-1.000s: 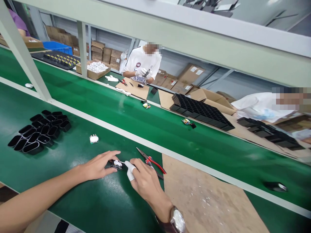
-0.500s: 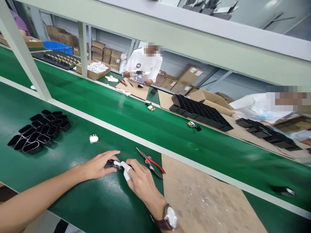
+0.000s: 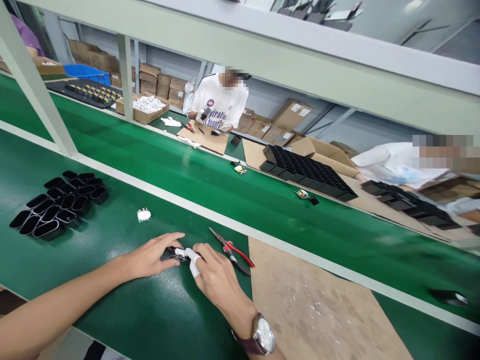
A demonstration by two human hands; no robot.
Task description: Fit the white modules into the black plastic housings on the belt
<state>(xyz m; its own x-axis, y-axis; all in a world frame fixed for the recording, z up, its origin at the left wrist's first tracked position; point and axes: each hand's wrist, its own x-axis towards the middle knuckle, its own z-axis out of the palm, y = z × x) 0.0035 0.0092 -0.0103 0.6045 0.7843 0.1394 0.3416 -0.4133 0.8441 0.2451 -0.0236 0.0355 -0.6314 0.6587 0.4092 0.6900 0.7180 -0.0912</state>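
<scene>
Between thumb and fingers, my left hand (image 3: 157, 255) grips a small black housing (image 3: 179, 255) with a white part inside. My right hand (image 3: 213, 272), with white covers on some fingertips and a watch at the wrist, presses its covered fingers against the housing's right side. Red-handled pliers (image 3: 230, 250) lie just right of my right hand. A small circuit board with a white top (image 3: 144, 215) rests on the green table beyond my left hand. Several oval black cases (image 3: 60, 202) stand grouped at the left.
A brown board (image 3: 307, 300) lies at the right. Beyond a pale rail (image 3: 165, 197), a green belt (image 3: 210, 175) carries circuit boards (image 3: 240, 170) and a black part (image 3: 448, 297). Across it, one person (image 3: 219, 102) holds a black piece; another person (image 3: 397, 162) is beside black trays (image 3: 307, 172).
Items on the belt have shifted right. The person across has lowered one hand and tilts the black piece in the other. My hands remain nearly still on the housing.
</scene>
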